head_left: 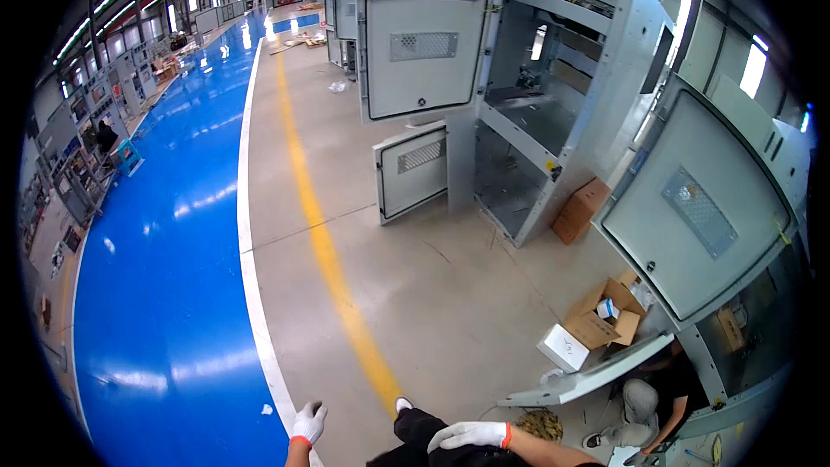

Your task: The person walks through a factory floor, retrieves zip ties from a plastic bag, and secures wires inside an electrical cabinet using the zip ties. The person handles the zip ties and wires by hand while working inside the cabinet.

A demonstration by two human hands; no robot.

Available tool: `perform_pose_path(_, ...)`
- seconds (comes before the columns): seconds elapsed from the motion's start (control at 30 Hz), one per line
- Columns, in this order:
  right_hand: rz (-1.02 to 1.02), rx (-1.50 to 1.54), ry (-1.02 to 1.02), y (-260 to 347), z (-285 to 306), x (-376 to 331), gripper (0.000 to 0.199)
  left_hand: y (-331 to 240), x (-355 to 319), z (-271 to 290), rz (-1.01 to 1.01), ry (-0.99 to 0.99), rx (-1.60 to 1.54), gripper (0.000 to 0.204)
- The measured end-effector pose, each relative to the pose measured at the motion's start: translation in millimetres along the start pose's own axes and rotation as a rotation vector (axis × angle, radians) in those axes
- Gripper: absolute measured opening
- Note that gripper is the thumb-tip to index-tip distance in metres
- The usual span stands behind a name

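Observation:
My left hand (309, 424), in a white work glove with an orange cuff, hangs above the white floor line at the lower edge, its fingers loosely apart and holding nothing. My right hand (471, 437), gloved the same way, lies with outstretched fingers across the front of my dark trousers (421, 426). Nothing shows in its grasp. One of my shoes (403, 404) points forward on the yellow floor stripe (350, 320). To the right of my right hand, a tan coiled bundle (540, 424) sits on the floor.
Grey metal cabinets with open doors (424, 52) stand ahead and right; another open door (696, 207) juts out nearer. An open cardboard box (601, 316) and a white box (563, 348) sit beside it. Another person (648, 402) crouches lower right. A blue walkway (173, 294) runs along the left.

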State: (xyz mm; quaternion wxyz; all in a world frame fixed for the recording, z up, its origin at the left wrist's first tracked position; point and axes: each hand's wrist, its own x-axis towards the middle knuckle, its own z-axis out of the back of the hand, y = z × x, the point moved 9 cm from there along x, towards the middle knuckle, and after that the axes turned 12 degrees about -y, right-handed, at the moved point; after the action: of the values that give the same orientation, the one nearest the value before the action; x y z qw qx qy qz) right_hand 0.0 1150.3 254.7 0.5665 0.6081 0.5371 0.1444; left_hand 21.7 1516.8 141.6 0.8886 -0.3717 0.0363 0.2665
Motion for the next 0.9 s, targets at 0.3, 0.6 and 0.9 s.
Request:
perform_pose_path(0.3, 0.018, -0.077, -0.157, 130.9, 154.6, 179.6, 0.039, 256.8, 0.5, 8.3, 0.765, 0.068, 0.185, 0.052)
perform_pose_path(0.6, -0.121, 0.443, -0.591, 274.3, 293.3, 337.3, 0.039, 194.7, 338.9, 11.9, 0.719, 0.056, 0.12, 0.057)
perform_pose_path(0.9, 0.154, 0.498, -0.824, 437.1, 418.6, 434.2, 0.043, -422.7, 815.9, 117.5, 0.472, 0.334, -1.714, 0.046)
